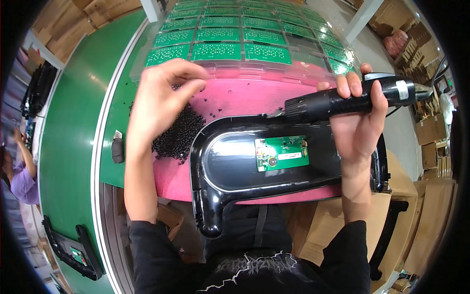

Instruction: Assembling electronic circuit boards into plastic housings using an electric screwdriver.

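My right hand [360, 108] is wrapped round a black electric screwdriver [328, 102], held nearly level with its tip to the left. The tip is over the far rim of a glossy black plastic housing [230, 179]. A green circuit board [283, 153] with small parts and a white label sits in the housing. My left hand [164, 100] hovers over a heap of small black screws [183, 130], left of the housing. Its thumb and forefinger are drawn into a pinch; whether a screw is between the tips is too small to tell.
Clear plastic trays of green circuit boards [215, 51] stand at the far side of the pink mat [235, 98]. A small dark wrapped object [118, 148] lies to the left. Another black housing [73, 250] rests on the green conveyor [73, 122]. Cardboard boxes [338, 230] stand at the right.
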Demonstrator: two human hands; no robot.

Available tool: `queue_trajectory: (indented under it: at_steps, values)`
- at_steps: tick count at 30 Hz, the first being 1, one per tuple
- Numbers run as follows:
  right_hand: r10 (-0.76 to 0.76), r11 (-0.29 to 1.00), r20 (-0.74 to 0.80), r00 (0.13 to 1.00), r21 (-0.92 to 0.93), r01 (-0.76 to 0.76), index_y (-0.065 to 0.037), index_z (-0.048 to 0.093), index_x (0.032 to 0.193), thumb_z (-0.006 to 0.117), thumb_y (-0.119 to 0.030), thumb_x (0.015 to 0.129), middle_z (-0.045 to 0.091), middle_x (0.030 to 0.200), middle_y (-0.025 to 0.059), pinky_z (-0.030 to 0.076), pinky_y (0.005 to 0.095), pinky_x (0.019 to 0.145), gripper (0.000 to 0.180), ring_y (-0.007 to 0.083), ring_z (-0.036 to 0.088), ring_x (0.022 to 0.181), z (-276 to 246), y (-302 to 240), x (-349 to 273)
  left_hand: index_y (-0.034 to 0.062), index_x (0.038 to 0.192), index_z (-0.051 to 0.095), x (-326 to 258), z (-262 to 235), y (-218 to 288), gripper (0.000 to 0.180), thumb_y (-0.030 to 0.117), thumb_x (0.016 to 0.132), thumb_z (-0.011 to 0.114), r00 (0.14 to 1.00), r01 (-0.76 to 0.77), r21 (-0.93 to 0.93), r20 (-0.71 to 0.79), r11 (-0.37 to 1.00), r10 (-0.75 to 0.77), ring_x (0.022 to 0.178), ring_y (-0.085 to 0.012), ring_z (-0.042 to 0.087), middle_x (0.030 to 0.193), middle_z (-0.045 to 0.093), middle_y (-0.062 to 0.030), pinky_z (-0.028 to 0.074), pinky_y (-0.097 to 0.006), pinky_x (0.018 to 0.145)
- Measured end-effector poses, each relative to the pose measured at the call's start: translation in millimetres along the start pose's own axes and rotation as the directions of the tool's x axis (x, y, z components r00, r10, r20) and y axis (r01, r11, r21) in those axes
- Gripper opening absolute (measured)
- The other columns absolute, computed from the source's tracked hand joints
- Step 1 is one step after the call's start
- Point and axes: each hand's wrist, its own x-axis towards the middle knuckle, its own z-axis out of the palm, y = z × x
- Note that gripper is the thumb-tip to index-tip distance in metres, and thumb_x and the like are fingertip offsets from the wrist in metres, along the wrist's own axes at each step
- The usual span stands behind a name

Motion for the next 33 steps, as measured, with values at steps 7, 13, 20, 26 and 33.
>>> queue_trajectory:
  at_steps: [7, 13, 20, 26, 33]
  values:
    - [0.044, 0.989, 0.041, 0.998, 0.142, -0.050, -0.013, 0.045, 0.118, 0.056, -0.025, 0.096, 0.047, 0.081, -0.0041, 0.034, 0.0412, 0.095, 0.028, 0.0107, 0.047, 0.081, 11, 8, -15, -0.0009, 0.088, 0.073, -20, 58, 36, 0.013, -0.005, 0.076, 0.075, 0.957, -0.104, -0.339, 0.221, 0.935, 0.186, 0.083, -0.0186, 0.068, 0.086, 0.070, -0.0105, 0.054, -0.029, 0.074]
    - [-0.062, 0.997, 0.077, 0.995, 0.057, 0.058, -0.014, 0.045, 0.117, 0.061, -0.022, 0.092, 0.048, 0.078, -0.0053, 0.035, 0.0378, 0.089, 0.031, 0.0090, 0.047, 0.076, 11, 1, -23, -0.0040, 0.091, 0.072, -22, 56, 34, 0.012, -0.007, 0.079, 0.072, 0.971, 0.112, -0.466, 0.239, 0.878, 0.003, 0.081, -0.0161, 0.068, 0.087, 0.072, -0.0103, 0.054, -0.028, 0.074]
    - [-0.113, 0.993, 0.122, 0.986, 0.033, 0.110, -0.018, 0.045, 0.111, 0.068, -0.020, 0.086, 0.051, 0.075, -0.0075, 0.035, 0.0380, 0.088, 0.034, 0.0080, 0.049, 0.074, 11, -5, -27, -0.0019, 0.103, 0.072, -25, 64, 35, 0.025, -0.004, 0.078, 0.074, 0.929, 0.118, -0.309, 0.369, 0.944, 0.004, 0.084, -0.0170, 0.073, 0.090, 0.074, -0.0118, 0.058, -0.028, 0.078]
    - [-0.044, 0.997, 0.214, 0.976, -0.049, 0.055, -0.019, 0.045, 0.109, 0.070, -0.019, 0.084, 0.053, 0.074, -0.0071, 0.036, 0.0391, 0.087, 0.036, 0.0091, 0.051, 0.073, 10, -7, -29, -0.0005, 0.104, 0.071, -30, 67, 33, 0.027, -0.002, 0.077, 0.076, 0.938, -0.020, -0.234, 0.333, 0.972, 0.099, 0.082, -0.0189, 0.073, 0.090, 0.074, -0.0111, 0.057, -0.028, 0.074]
    - [-0.078, 0.997, 0.338, 0.938, 0.024, 0.075, -0.020, 0.046, 0.110, 0.070, -0.017, 0.084, 0.056, 0.075, -0.0051, 0.035, 0.0381, 0.086, 0.036, 0.0104, 0.054, 0.074, 6, -6, -31, -0.0012, 0.099, 0.070, -29, 67, 38, 0.023, 0.000, 0.077, 0.075, 0.888, -0.047, -0.255, 0.432, 0.966, 0.157, 0.082, -0.0238, 0.072, 0.087, 0.072, -0.0115, 0.056, -0.032, 0.072]
